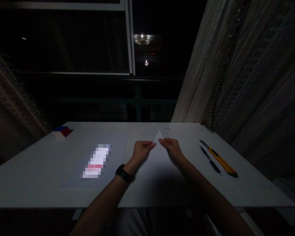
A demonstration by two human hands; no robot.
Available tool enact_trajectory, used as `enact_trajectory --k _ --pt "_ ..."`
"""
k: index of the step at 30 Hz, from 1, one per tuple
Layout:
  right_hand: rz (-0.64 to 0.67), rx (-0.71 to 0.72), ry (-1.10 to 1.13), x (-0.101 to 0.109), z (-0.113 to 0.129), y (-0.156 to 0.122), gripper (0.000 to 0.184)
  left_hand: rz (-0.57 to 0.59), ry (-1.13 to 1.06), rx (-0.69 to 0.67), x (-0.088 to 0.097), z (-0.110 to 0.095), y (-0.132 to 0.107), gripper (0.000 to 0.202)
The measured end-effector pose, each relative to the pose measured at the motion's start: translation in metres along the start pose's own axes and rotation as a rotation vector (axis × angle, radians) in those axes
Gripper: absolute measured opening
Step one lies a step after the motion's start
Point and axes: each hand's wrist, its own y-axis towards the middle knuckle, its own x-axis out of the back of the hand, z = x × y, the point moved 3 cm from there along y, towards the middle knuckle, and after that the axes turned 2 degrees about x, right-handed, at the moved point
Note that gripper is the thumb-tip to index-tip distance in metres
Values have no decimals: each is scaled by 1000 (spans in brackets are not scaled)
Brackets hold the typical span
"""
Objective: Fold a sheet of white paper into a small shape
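A small piece of white paper (158, 135), its top narrowing to a point, is held up above the middle of the white table (147, 193). My left hand (143, 149) pinches its left edge between thumb and fingers. On the other side, my right hand (171, 147) grips the right edge in the same way. The paper's lower part blends with the pale tabletop, so I cannot tell its full shape. A black watch (125, 173) is on my left wrist.
To the left, a glowing blurred-out phone-like screen (97, 162) lies on a white sheet (72, 178). A colour cube (62, 131) sits at the far left. At right lie a yellow utility knife (221, 160) and a black pen (210, 159). Curtains (199, 65) and a dark window stand behind.
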Motion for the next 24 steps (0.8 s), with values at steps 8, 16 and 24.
enact_trajectory --k 8,16,24 --pt "75 -150 12 -10 -4 -9 38 -42 -99 35 6 -1 1 31" --pt "70 -171 0 -11 0 -10 37 1 -150 99 7 3 3 35" --pt "-56 -17 20 -2 2 -1 32 145 -25 76 2 -3 -3 30"
